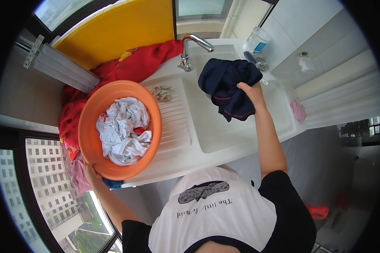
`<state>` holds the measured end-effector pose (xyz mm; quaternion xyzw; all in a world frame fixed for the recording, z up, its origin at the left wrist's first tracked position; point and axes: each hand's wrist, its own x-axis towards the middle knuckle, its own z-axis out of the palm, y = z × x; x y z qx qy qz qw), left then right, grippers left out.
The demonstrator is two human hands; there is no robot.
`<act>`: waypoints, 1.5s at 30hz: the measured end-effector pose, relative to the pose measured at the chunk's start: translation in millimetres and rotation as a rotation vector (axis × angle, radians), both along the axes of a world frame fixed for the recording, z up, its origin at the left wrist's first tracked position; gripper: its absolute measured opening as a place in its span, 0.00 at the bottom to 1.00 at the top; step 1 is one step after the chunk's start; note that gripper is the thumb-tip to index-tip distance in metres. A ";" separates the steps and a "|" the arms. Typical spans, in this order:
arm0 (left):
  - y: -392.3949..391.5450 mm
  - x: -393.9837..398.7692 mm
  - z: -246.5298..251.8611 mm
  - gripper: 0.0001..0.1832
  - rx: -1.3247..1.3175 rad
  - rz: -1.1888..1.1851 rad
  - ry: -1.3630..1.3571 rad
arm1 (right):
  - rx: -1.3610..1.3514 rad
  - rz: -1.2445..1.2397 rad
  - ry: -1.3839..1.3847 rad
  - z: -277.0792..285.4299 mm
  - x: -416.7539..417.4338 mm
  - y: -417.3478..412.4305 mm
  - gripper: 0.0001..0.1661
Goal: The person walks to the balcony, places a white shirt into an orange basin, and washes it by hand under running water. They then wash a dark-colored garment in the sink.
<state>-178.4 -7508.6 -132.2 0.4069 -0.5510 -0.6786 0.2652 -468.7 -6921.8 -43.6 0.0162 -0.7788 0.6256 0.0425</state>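
Note:
My left hand [92, 170] grips the near rim of an orange plastic basin [155, 139], which rests on the ribbed drainboard [177, 126] at the left. Crumpled white cloth [123, 126] with bits of red lies inside the basin. At the right, my right hand [252, 91] holds a bunched navy garment [228, 82] with red piping above the white sink [218, 136]. The thumb lies on top of the cloth; the other fingers are hidden by it.
A chrome faucet [186, 60] stands behind the sink. A wadded cloth [161, 93] lies on the drainboard. Red fabric [136, 64] is heaped along the back and left. A clear plastic container [258, 40] and a brush [250, 57] are at the back right; a pink cloth [298, 110] hangs at the right edge.

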 end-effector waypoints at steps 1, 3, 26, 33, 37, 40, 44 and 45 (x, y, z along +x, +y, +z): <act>7.0 2.1 12.6 0.26 -0.243 0.065 -0.045 | 0.006 0.000 -0.014 -8.0 -5.4 3.2 0.26; 37.4 -8.2 38.3 0.23 -0.819 0.221 -0.159 | 0.115 -0.037 -0.049 -20.2 -14.4 8.9 0.26; 362.8 -397.0 7.5 0.18 -1.399 -0.782 -0.626 | 0.378 0.312 -0.304 -235.7 -54.4 38.2 0.12; 364.6 -399.8 8.4 0.17 -1.575 -0.799 -0.741 | 0.263 0.355 -0.296 -244.3 -65.8 22.4 0.11; 370.3 -398.2 3.9 0.17 -1.582 -0.787 -0.772 | 0.253 0.355 -0.301 -241.5 -73.2 8.8 0.10; 373.9 -395.4 -1.9 0.17 -1.561 -0.765 -0.770 | 0.250 0.338 -0.301 -238.6 -75.1 3.3 0.10; 370.3 -392.7 -6.5 0.17 -1.542 -0.726 -0.739 | 0.280 0.347 -0.292 -236.0 -77.5 -1.5 0.10; 370.7 -392.5 -6.8 0.18 -1.539 -0.718 -0.721 | 0.285 0.349 -0.292 -237.5 -78.7 -0.9 0.10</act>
